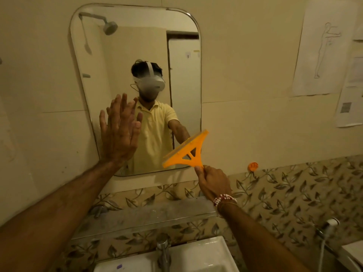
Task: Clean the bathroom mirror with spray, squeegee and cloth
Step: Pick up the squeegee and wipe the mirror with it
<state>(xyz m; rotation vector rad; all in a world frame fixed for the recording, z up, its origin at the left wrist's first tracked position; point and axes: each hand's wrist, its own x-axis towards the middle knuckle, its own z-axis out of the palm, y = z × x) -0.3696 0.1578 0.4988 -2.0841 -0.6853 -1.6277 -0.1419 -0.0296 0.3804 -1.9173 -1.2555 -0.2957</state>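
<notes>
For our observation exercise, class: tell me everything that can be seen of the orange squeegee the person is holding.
The squeegee looks like bright orange, slightly see-through plastic. It has a long straight blade edge and a triangular frame with cut-out openings that narrows to a short handle. The right hand has its grip closed on the handle from below. The tool is tilted, blade rising toward the upper right, at the lower right corner of the mirror; its top end passes the mirror's right edge. Whether the blade touches the glass cannot be told.
</notes>
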